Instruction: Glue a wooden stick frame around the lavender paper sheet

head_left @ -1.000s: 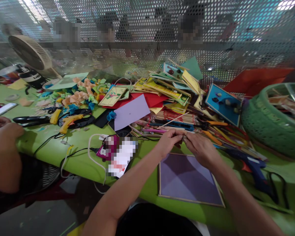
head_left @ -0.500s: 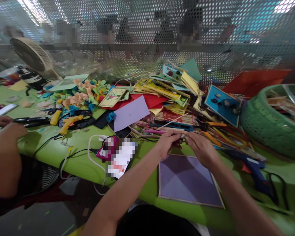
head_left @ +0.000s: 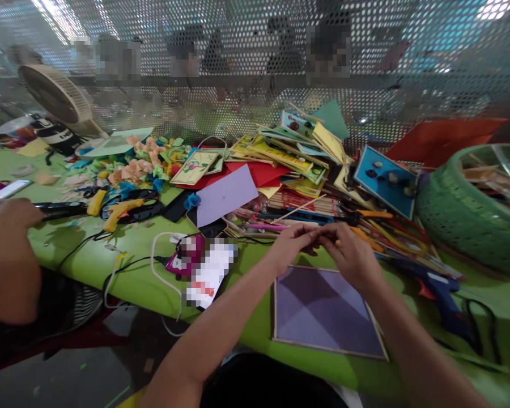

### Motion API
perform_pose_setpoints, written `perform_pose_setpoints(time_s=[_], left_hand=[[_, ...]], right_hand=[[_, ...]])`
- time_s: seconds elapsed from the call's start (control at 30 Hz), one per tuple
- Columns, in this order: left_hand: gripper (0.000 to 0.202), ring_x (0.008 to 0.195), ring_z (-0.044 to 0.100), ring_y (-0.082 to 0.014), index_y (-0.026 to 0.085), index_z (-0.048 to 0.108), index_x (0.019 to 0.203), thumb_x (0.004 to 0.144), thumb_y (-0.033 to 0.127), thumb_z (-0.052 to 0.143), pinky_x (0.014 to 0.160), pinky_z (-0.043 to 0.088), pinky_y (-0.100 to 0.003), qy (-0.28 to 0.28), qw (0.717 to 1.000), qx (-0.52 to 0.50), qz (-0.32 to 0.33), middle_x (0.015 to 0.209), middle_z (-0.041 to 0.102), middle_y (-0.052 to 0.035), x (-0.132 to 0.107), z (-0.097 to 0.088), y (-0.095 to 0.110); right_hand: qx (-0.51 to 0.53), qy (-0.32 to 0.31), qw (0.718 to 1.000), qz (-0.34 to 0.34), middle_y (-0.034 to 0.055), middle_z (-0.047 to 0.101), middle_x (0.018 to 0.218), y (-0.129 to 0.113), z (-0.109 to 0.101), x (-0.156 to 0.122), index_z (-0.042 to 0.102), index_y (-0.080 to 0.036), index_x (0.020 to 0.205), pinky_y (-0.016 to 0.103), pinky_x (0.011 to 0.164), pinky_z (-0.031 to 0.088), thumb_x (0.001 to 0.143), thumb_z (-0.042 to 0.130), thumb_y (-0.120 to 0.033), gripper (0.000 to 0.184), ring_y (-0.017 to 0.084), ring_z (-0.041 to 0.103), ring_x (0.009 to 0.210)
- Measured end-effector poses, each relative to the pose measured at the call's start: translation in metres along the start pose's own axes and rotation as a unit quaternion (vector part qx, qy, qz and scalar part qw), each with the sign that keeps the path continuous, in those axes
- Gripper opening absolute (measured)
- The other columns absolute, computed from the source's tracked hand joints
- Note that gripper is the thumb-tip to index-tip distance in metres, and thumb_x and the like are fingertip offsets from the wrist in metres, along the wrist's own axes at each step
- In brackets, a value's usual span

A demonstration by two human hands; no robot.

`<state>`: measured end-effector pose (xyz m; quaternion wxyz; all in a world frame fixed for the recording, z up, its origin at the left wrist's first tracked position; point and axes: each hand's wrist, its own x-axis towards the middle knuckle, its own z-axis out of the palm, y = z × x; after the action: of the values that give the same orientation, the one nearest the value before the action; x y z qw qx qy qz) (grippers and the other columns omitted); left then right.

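My left hand (head_left: 292, 243) and my right hand (head_left: 352, 255) meet fingertip to fingertip just above the far edge of a purple framed board (head_left: 323, 311) on the green table (head_left: 123, 249). Both hands pinch something small between them that I cannot make out. Right behind my fingers lies a heap of thin sticks and pens (head_left: 297, 218).
A pile of coloured cards (head_left: 289, 153) and paper flowers (head_left: 136, 164) fills the back of the table. A green basket (head_left: 463, 209) stands at the right, a blue glue gun (head_left: 437, 289) near it. Yellow glue guns (head_left: 119, 209), cables and a fan (head_left: 55, 96) lie left, beside another person's arm (head_left: 8, 260).
My right hand's fingers have shifted slightly left over the left hand's fingertips. The other person's arm at the left has moved a little.
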<state>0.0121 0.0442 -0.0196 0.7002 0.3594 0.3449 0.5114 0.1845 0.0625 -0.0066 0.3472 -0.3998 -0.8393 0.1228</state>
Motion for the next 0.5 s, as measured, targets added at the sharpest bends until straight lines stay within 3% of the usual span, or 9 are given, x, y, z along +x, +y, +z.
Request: perform_pose_setpoints(time_s=[0.2,0.5], left_hand=[[0.053,0.071,0.059,-0.0121,0.013,0.07,0.09,0.059,0.05,0.091,0.068,0.049,-0.028,0.006,1.0,-0.019,-0.016,0.081,0.066,-0.002,0.001,-0.005,-0.004],[0.056,0.073,0.062,-0.0131,0.012,0.073,0.097,0.057,0.045,0.094,0.072,0.054,-0.03,-0.001,0.998,-0.051,-0.028,0.086,0.07,-0.0045,0.001,-0.004,-0.001]], right_hand=[[0.003,-0.015,1.0,-0.016,0.0059,0.076,0.087,-0.006,0.001,0.001,0.062,-0.024,0.097,0.035,0.067,0.054,0.097,0.052,-0.029,0.011,0.024,0.072,0.077],[0.065,-0.013,0.997,0.044,0.0025,0.077,0.085,0.004,0.0,-0.002,0.063,-0.025,0.099,0.031,0.066,0.056,0.096,0.061,-0.033,0.009,0.021,0.074,0.076]])
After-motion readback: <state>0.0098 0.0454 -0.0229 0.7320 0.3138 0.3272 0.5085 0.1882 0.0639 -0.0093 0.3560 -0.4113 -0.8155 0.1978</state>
